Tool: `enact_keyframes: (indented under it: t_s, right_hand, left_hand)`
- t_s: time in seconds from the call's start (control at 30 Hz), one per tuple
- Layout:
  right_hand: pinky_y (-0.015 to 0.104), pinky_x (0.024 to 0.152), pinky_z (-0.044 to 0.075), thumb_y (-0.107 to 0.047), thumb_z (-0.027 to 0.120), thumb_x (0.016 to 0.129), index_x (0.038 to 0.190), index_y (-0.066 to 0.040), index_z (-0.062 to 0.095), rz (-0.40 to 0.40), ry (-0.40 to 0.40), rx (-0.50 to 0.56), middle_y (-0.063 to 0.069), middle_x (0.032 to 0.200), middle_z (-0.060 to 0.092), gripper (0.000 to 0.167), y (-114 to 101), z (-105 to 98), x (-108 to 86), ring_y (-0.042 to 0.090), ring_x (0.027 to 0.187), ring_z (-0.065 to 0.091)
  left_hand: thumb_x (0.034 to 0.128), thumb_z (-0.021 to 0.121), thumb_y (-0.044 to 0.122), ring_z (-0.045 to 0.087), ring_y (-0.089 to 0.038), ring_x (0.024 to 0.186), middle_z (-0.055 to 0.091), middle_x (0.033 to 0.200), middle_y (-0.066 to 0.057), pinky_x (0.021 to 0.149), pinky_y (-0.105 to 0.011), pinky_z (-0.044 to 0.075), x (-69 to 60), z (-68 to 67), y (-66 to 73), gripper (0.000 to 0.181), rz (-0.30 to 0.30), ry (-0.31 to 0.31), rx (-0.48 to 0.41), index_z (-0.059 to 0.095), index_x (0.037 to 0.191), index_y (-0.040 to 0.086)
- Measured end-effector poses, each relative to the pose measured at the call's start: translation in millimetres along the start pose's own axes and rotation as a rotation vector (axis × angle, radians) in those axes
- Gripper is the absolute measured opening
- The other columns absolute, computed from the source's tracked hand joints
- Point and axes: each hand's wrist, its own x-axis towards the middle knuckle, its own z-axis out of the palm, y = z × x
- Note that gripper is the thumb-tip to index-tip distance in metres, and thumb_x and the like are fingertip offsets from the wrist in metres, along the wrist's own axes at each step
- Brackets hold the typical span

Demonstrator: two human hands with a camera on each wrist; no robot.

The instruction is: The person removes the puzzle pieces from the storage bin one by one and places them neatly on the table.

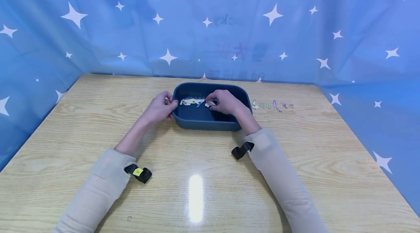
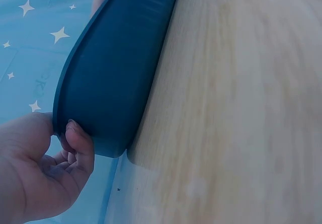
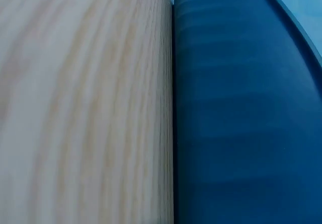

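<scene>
A dark blue bin (image 1: 206, 125) with rounded corners stands near the table's back edge. My left hand (image 1: 161, 107) pinches its left rim; in the left wrist view the thumb and fingers of my left hand (image 2: 48, 168) grip the wall of the bin (image 2: 110, 73). My right hand (image 1: 226, 102) reaches inside, its fingertips pinching a small whitish piece (image 1: 210, 104). A strip of whitish and blue scraps (image 1: 191, 101) lies in the bin, left of that hand. In the right wrist view only the outer wall of the bin (image 3: 241, 103) shows; the hand is hidden.
Right of the bin, a row of small coloured pieces (image 1: 275, 106) lies on the wooden table (image 1: 197, 160). A blue cloth with white stars (image 1: 197, 36) hangs behind and at both sides. A black wrist camera sits on each sleeve.
</scene>
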Motion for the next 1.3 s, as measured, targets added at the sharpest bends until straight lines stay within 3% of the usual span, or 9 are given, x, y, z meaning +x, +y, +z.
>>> enact_keyframes:
  t_s: [0.17, 0.7, 0.93, 1.13, 1.3]
  right_hand:
    - [0.036, 0.079, 0.048, -0.006, 0.064, 0.098, 0.124, -0.003, 0.068, 0.005, -0.03, -0.003, 0.01, 0.103, 0.065, 0.027, -0.3, 0.7, 2.4, 0.022, 0.087, 0.056]
    - [0.034, 0.071, 0.047, -0.013, 0.068, 0.094, 0.114, -0.005, 0.065, 0.079, -0.091, -0.015, 0.01, 0.097, 0.061, 0.021, -0.5, -4.9, -2.0, 0.022, 0.08, 0.053]
    - [0.035, 0.073, 0.049, -0.01, 0.07, 0.094, 0.102, -0.005, 0.065, 0.036, -0.013, 0.075, 0.009, 0.094, 0.063, 0.011, 1.7, -4.2, -2.1, 0.021, 0.079, 0.055]
    - [0.032, 0.066, 0.052, -0.015, 0.069, 0.098, 0.096, -0.006, 0.065, -0.028, 0.06, 0.173, 0.007, 0.083, 0.068, 0.011, 1.4, -3.4, -3.0, 0.017, 0.064, 0.061]
    - [0.032, 0.066, 0.057, -0.01, 0.066, 0.099, 0.096, -0.005, 0.061, -0.064, 0.09, 0.231, 0.009, 0.085, 0.072, 0.008, -0.9, -5.3, -5.3, 0.015, 0.068, 0.067]
  left_hand:
    - [0.105, 0.052, 0.017, 0.06, -0.021, 0.062, 0.048, 0.07, -0.003, 0.06, -0.031, 0.056, -1.1, -0.8, -1.2, 0.017, 0.001, -0.001, -0.008, 0.042, 0.1, 0.004]
    - [0.1052, 0.051, 0.017, 0.061, -0.023, 0.063, 0.048, 0.068, -0.003, 0.06, -0.032, 0.056, -0.4, -0.8, -0.7, 0.017, 0.003, -0.009, -0.015, 0.042, 0.1, 0.004]
    - [0.105, 0.052, 0.017, 0.061, -0.022, 0.062, 0.048, 0.068, -0.003, 0.061, -0.033, 0.056, 0.1, -0.8, 0.0, 0.017, 0.001, -0.009, -0.014, 0.042, 0.099, 0.004]
    - [0.1051, 0.052, 0.017, 0.06, -0.022, 0.062, 0.048, 0.068, -0.003, 0.06, -0.032, 0.056, 0.7, -0.7, -0.9, 0.017, -0.002, -0.01, -0.012, 0.042, 0.099, 0.004]
    - [0.1049, 0.052, 0.017, 0.06, -0.022, 0.062, 0.048, 0.068, -0.003, 0.06, -0.032, 0.056, 0.4, -0.8, -1.0, 0.017, -0.001, -0.005, -0.011, 0.042, 0.099, 0.004]
